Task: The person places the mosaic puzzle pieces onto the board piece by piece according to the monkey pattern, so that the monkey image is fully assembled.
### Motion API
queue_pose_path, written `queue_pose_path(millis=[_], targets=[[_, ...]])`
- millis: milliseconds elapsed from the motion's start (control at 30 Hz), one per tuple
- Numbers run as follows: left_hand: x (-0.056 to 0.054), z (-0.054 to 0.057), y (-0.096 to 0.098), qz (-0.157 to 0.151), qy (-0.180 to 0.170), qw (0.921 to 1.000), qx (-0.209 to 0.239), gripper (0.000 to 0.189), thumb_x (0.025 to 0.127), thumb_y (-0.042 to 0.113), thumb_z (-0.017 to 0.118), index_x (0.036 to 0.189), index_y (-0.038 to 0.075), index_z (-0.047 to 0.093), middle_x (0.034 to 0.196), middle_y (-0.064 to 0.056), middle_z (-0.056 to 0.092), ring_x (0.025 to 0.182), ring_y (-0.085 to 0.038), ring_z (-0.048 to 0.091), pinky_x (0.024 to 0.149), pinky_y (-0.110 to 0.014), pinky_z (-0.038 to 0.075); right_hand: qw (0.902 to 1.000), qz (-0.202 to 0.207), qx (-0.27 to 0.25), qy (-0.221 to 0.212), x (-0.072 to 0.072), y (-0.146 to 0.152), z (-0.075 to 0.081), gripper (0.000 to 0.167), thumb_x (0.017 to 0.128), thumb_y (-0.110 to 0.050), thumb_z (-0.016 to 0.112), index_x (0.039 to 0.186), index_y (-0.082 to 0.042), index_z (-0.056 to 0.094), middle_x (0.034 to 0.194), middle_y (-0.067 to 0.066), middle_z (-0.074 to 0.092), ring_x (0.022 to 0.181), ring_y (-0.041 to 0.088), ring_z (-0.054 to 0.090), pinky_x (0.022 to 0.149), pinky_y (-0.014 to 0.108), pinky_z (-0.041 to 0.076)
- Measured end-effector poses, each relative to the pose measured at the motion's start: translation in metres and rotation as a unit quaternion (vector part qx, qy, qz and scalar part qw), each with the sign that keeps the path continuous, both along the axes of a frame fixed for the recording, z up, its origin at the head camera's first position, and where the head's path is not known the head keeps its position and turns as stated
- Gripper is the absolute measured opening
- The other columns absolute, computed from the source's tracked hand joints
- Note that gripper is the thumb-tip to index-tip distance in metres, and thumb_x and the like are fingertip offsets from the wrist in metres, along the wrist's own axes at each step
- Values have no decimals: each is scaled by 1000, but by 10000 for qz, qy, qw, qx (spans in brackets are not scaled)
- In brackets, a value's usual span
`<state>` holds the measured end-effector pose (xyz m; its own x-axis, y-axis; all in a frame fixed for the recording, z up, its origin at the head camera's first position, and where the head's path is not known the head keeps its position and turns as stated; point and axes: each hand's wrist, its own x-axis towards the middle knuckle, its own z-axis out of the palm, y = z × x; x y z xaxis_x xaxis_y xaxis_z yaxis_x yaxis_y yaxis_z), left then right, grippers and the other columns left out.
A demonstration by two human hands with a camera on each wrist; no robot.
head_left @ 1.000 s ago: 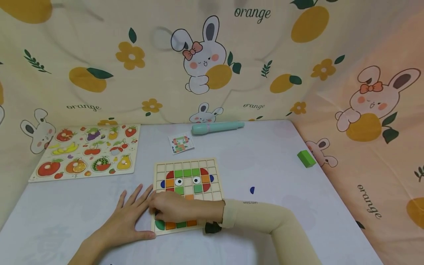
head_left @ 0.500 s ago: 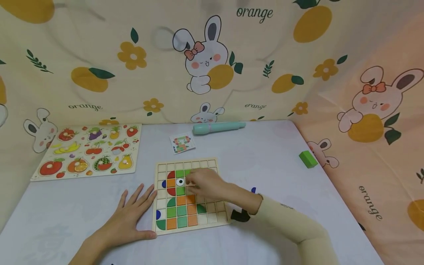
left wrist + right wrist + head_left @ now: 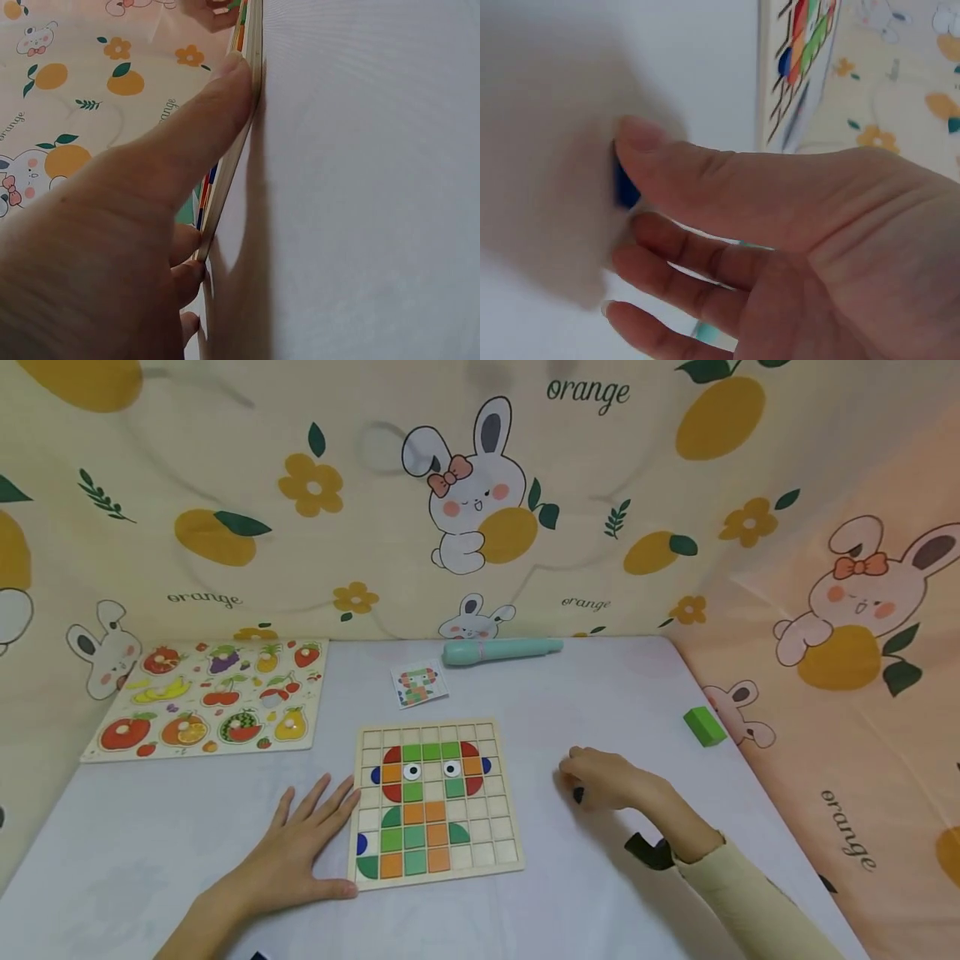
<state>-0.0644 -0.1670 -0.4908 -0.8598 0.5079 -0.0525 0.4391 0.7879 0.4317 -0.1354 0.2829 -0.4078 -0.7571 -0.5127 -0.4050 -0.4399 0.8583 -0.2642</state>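
Note:
My left hand (image 3: 288, 852) lies spread on the table, its fingertips and thumb touching the left edge of a wooden grid board (image 3: 487, 852). Colored mosaic tiles, among them red, green, orange and blue ones, form a figure with two eye tiles on the board. To the board's right, my right hand (image 3: 607, 777) is low over the table with bent fingers. In the right wrist view, a blue half-circle tile (image 3: 625, 184) shows beside the thumb, partly covered by it. Whether the thumb and fingers pinch it is unclear.
A fruit puzzle board (image 3: 206, 702) lies at the back left. Behind the grid board are a pattern card (image 3: 420, 685) and a mint-green pen-shaped object (image 3: 502, 651). A green block (image 3: 704, 727) sits near the right table edge. Printed cloth walls rise behind and right.
My right hand has moved from the lower left of the board, across it, to the blue half-circle tile on the right. The left hand stays at the board's left edge.

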Motion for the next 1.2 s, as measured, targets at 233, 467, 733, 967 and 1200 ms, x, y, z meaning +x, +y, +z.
queue_pose_path(millis=[233,467,733,967,1200], targets=[[-3,1,2,-48,-45,10000,6,118,69,87,59,158,15,30,166,-4,17,152,-38,2,114,-64,-10,9980,134,-531,307,10,15,-7,32,72,10,80,80,-10,56,79,-3,48,71,10,41,62,25,38],[-3,2,1,-78,51,9999,65,117,70,85,60,157,13,32,166,-6,19,151,-39,4,114,-66,-7,9957,168,-756,513,9,11,-11,29,76,9,78,72,-9,57,67,-4,49,64,9,41,59,25,38],[-2,2,1,-104,55,9999,31,117,70,85,60,157,13,32,166,-7,20,151,-39,5,113,-68,-4,9933,186,-1118,224,4,-9,-19,21,81,6,75,77,-8,59,66,-6,44,64,7,40,60,24,37],[-2,2,2,-66,-13,10000,8,117,69,85,60,158,14,31,166,-6,20,151,-39,5,114,-66,-6,9678,437,-2476,149,-7,-62,-18,10,85,3,74,86,-5,69,80,-5,60,74,7,51,66,22,49],[0,1,-1,-49,15,10000,20,117,70,85,60,157,13,32,165,-7,20,152,-38,5,114,-64,-9,9322,61,-3560,-648,-10,-135,-27,8,90,2,70,98,3,72,92,8,71,74,6,62,72,21,53]])
